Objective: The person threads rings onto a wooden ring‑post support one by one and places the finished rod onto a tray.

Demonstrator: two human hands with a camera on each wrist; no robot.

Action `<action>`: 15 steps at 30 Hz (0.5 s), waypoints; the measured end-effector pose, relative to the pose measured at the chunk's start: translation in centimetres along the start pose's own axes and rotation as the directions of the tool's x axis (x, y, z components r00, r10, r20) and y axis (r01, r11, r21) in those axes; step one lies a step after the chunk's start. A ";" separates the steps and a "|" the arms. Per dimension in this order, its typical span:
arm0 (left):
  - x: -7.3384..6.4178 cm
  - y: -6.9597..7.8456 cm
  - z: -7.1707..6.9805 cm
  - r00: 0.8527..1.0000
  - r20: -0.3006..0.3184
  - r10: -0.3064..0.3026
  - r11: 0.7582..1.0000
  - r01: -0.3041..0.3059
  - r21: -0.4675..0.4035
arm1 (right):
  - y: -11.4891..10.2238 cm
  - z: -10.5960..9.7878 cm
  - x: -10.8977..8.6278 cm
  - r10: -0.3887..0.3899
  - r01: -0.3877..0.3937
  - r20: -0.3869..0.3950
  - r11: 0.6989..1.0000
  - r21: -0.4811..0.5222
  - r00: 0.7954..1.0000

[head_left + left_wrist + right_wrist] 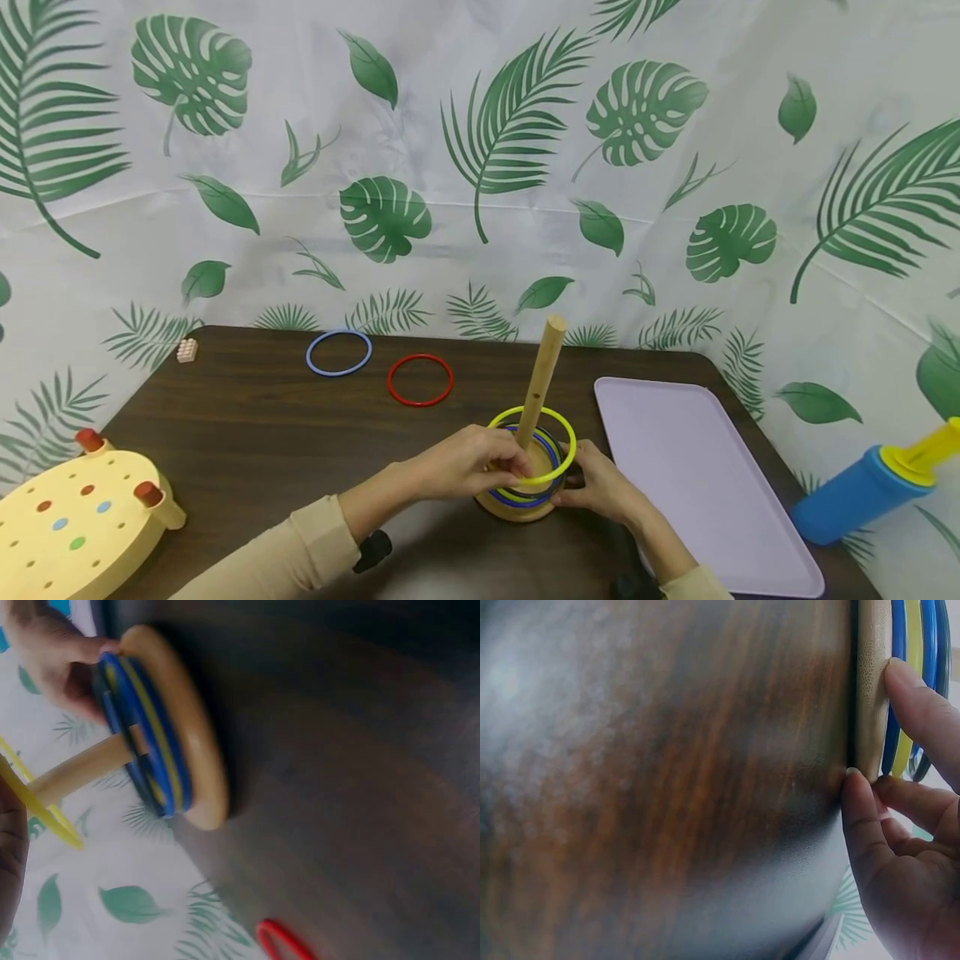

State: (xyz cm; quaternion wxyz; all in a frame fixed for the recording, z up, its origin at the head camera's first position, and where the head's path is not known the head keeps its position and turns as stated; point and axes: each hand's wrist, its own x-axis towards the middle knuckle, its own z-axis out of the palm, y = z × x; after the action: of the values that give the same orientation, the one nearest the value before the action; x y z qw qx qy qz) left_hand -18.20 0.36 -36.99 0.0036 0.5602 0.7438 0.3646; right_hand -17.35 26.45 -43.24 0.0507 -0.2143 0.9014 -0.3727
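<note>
My left hand (pixel 472 462) pinches a yellow ring (pixel 573 433) that encircles a wooden peg (pixel 542 379). In the left wrist view this yellow ring (pixel 37 806) is well up the peg, apart from the stack. Low on the peg lie several stacked rings (pixel 161 735), blue, yellow and dark. They rest against the round wooden base (pixel 517 515). At the base's right side, my right hand (pixel 600 487) grips its edge. The right wrist view shows the thumb (pixel 919 697) beside the base (pixel 872 690) and rings, with the other fingers at the base's lower edge.
A red ring (pixel 421 405) and a light blue ring (pixel 339 374) lie toward the table's back. A lilac tray (pixel 697 483) is on the right, beside a blue-and-yellow pump-like toy (pixel 855 496). A yellow pegboard toy (pixel 97 521) stands at left; a small pink block (pixel 187 350) sits behind.
</note>
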 end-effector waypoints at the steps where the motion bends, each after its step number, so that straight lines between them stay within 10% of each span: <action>1: -0.1 -0.2 0.2 1.000 0.001 -0.009 1.000 0.009 -0.007 | 0.0 0.0 0.0 -0.001 0.000 -0.006 1.000 -0.005 1.000; 15: -0.5 -2.0 2.0 0.998 0.039 -0.055 0.998 0.055 -0.004 | -0.2 0.0 0.0 0.000 0.000 -0.002 1.000 0.028 1.000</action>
State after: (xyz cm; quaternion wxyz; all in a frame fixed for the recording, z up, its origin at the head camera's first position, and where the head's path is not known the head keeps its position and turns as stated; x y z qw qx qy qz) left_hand -18.87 0.76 -39.78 0.0295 0.5466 0.7577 0.3554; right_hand -17.25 26.34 -43.14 0.0529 -0.2132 0.8962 -0.3855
